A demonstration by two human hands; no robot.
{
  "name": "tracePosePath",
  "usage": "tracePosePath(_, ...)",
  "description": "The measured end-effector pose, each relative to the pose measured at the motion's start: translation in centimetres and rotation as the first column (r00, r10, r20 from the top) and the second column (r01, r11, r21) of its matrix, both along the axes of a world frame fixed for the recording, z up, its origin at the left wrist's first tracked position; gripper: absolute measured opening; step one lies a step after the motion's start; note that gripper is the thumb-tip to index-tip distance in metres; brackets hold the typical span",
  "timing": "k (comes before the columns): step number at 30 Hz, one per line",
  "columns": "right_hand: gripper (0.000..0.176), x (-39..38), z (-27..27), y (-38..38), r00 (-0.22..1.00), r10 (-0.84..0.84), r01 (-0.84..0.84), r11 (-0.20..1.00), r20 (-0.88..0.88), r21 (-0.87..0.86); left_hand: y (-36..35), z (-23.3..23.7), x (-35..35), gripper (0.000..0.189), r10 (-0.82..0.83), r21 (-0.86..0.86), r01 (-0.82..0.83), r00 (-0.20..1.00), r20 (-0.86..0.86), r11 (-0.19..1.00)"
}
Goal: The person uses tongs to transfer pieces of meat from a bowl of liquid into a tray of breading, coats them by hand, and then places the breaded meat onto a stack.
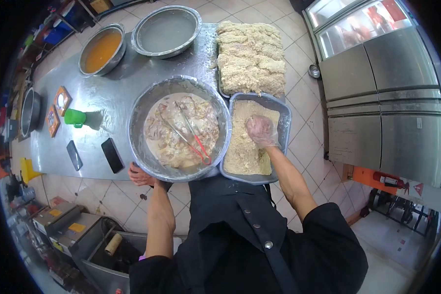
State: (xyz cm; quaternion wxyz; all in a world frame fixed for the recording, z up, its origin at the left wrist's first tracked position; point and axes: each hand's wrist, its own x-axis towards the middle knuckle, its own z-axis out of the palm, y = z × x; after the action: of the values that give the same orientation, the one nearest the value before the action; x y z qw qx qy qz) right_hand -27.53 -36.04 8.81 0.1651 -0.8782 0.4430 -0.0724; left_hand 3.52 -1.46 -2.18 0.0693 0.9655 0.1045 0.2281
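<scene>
My right hand (260, 130), in a clear plastic glove, presses into pale crumbs (250, 159) inside a grey-blue tub (285, 117). Its fingers are hidden from above. My left hand (141, 175) is bare and rests at the table's front edge beside a large metal basin (133, 125). Its fingers look curled, but whatever they grip is hidden. Pieces of what looks like raw meat (157, 130) sit in milky batter in that basin. Red-handled tongs (193, 142) lie across the pieces, touched by neither hand.
Crumb-coated pieces (250, 59) are heaped on a tray behind the tub. Basins of cloudy liquid (166, 32) and orange liquid (102, 53) stand at the back. Two phones (112, 155), a green cup (75, 117) and orange packets (58, 110) lie left. Steel cabinets (377, 73) stand right.
</scene>
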Motion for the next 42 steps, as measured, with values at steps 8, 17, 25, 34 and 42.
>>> tracePosePath(8,0.058,1.2,3.3,-1.5,0.977,-0.211,0.207,0.971,0.025,0.118,-0.1,0.2,0.0,0.032,-0.003,0.057,0.002,1.000,0.029,0.998)
tracePosePath(17,0.057,-3.6,9.6,-0.7,0.990,-0.125,0.038,0.698,0.070,0.715,0.1,0.1,0.1,0.030,0.011,0.127,-0.011,1.000,0.005,0.992)
tracePosePath(25,0.051,-5.6,7.2,0.3,0.735,-0.594,-0.081,0.400,0.326,0.913,0.3,-0.5,0.7,0.033,0.029,0.097,-0.031,0.999,0.024,0.995)
tracePosePath(34,0.039,-5.8,11.4,-3.5,0.908,-0.362,-0.031,0.446,0.212,0.894,0.1,-0.1,0.1,0.034,0.021,0.037,-0.020,1.000,-0.016,0.999)
tracePosePath(42,0.043,-4.3,15.3,-12.2,0.986,0.071,-0.163,0.518,0.148,0.839,-0.2,-0.6,0.2,0.031,0.065,0.155,-0.070,0.997,0.041,0.985)
